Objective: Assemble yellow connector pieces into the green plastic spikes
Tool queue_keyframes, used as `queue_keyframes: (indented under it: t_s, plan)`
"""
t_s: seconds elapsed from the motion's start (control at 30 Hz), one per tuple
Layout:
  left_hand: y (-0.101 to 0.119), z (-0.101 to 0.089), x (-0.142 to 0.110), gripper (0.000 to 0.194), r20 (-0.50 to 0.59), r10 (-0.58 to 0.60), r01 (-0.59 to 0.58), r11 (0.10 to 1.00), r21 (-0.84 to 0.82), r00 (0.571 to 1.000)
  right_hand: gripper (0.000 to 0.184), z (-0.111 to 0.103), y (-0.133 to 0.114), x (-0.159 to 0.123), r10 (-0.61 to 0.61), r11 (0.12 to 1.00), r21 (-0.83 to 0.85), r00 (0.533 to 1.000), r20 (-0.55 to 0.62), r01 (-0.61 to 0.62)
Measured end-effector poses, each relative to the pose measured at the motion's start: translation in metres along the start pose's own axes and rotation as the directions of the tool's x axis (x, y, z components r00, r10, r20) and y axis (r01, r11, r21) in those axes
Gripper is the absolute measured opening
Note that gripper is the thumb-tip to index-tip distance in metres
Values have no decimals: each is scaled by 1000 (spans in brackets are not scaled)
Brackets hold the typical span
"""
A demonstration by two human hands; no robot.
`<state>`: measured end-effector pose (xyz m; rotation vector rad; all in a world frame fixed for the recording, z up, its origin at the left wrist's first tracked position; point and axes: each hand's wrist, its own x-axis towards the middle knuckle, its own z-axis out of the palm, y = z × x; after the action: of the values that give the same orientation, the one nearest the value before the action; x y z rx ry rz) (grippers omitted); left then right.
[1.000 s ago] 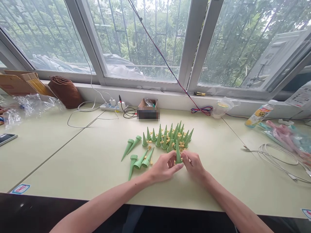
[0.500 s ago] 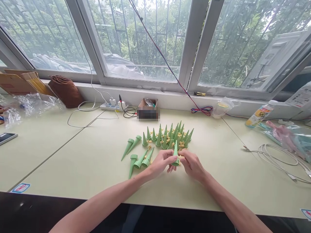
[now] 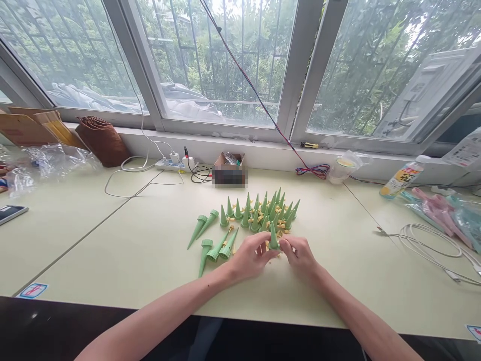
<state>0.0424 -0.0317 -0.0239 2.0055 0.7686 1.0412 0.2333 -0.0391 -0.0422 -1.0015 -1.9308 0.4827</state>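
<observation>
Upright between my hands is a green plastic watering spike (image 3: pixel 273 236), point up, held just above the table. My left hand (image 3: pixel 251 254) is closed around its base, thumb and fingers on either side. My right hand (image 3: pixel 298 252) pinches at the spike's right side, on a small yellow valve that its fingers mostly hide. Just beyond my hands stand several upright green spikes (image 3: pixel 245 217) with yellow valves at their bases. To the left lie several loose green spikes (image 3: pixel 205 254), one with a yellow valve beside it.
Along the wall are a power strip (image 3: pixel 164 164), a small cardboard box (image 3: pixel 240 159) and coiled wires (image 3: pixel 313 171). A bottle (image 3: pixel 402 178), plastic-wrapped items (image 3: pixel 438 208) and a white cable (image 3: pixel 421 245) lie right. At far left are a phone (image 3: pixel 12 214) and a brown bag (image 3: pixel 101 143).
The spike in my hands has been turned and lowered slightly, so its hollow underside is no longer visible. My left hand has shifted its hold; my right fingers have closed in beside the spike.
</observation>
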Motion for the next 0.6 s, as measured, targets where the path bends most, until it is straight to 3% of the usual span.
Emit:
queue_keyframes:
  t_s: [0.1, 0.2, 0.3, 0.43, 0.6]
  plan:
    - [-6, 1, -1, 16, 11, 52, -53, 997, 52, 999, 51, 1, 1, 0, 33, 999, 26, 999, 11, -33]
    - [-2, 1, 0, 18, 4, -9, 9, 1000, 20, 1000, 52, 3, 3, 1, 68, 995, 69, 998, 18, -69]
    - [8, 0, 4, 28, 51, -143, 150, 977, -154, 988, 51, 4, 4, 2, 82, 993, 89, 997, 15, -83]
    - [17, -2, 9, 36, 161, -277, 319, 857, -406, 947, 47, 1, 0, 3, 70, 994, 85, 998, -10, -69]
    - [12, -3, 11, 38, 193, -278, 339, 765, -547, 941, 35, -4, -6, 2, 8, 994, 107, 1000, 27, -11]
